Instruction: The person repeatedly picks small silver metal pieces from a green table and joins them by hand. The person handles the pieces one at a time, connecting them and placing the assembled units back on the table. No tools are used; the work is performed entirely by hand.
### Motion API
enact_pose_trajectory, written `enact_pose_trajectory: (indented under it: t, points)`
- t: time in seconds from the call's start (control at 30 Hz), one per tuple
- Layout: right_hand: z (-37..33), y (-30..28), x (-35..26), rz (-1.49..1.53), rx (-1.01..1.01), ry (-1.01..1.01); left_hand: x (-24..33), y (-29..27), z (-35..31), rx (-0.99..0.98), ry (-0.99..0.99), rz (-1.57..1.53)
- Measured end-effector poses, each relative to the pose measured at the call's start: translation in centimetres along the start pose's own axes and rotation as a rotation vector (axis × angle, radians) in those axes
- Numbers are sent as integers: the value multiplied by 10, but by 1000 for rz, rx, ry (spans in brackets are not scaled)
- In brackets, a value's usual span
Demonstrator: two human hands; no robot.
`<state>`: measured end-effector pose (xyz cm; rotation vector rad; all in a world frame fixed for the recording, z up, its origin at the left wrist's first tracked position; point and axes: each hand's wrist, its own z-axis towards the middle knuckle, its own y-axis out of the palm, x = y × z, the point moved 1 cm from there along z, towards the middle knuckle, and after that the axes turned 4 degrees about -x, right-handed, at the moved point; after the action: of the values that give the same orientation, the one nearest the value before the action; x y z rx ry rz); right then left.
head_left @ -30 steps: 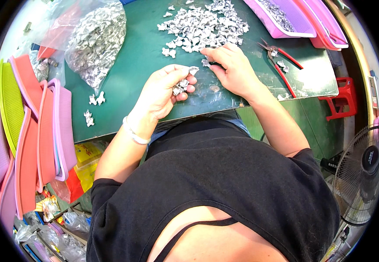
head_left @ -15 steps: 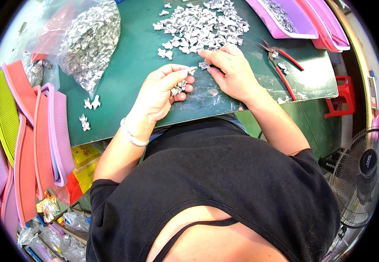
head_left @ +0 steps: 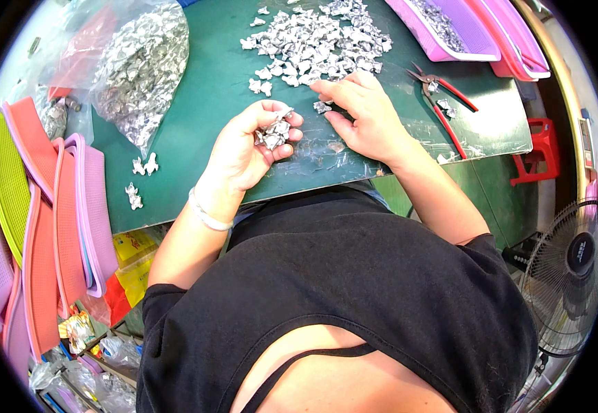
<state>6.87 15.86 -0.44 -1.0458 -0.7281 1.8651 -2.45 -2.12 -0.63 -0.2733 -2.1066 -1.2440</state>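
My left hand (head_left: 244, 141) is closed around several small silvery metal castings (head_left: 272, 134), which rest against its curled fingers with the thumb above them. On the green table just to the right, my right hand (head_left: 364, 117) has its thumb and forefinger apart. A loose silvery casting (head_left: 322, 107) lies by those two fingertips, and I see nothing gripped in this hand. Beyond both hands spreads a pile of the same castings (head_left: 319, 43).
A clear bag of castings (head_left: 144, 72) sits at the back left, beside stacked plastic baskets (head_left: 65, 220). Red-handled cutters (head_left: 443, 120) lie at right, below a purple basket (head_left: 443, 41). A fan (head_left: 567, 275) and a red stool (head_left: 538, 155) stand farther right.
My left hand has drawn slightly left and turned, so the castings in it show more. The one at its thumb tip has shifted inward. The right hand has barely moved.
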Motion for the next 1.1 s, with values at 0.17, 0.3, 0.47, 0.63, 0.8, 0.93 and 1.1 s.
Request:
enact_pose_trajectory:
  t: [0.17,0.3,0.47,0.63,0.8,0.93,1.1]
  points:
    - [0,4,-1,-41,-43,34,5,-2,0,-77,14,-114]
    - [2,2,-3,10,-11,12,3,2,1,17,-31,-11]
    - [4,-4,-12,182,52,-4,0,11,2,66,-104,149]
    - [7,-6,-19,358,77,-45,-1,23,3,89,-121,284]
    - [8,-6,-23,410,77,-71,-3,25,6,70,-91,297]
    - [6,-4,-20,413,91,-70,-2,26,6,102,-77,311]
    - [3,-1,-19,546,162,50,-3,28,6,130,-65,343]
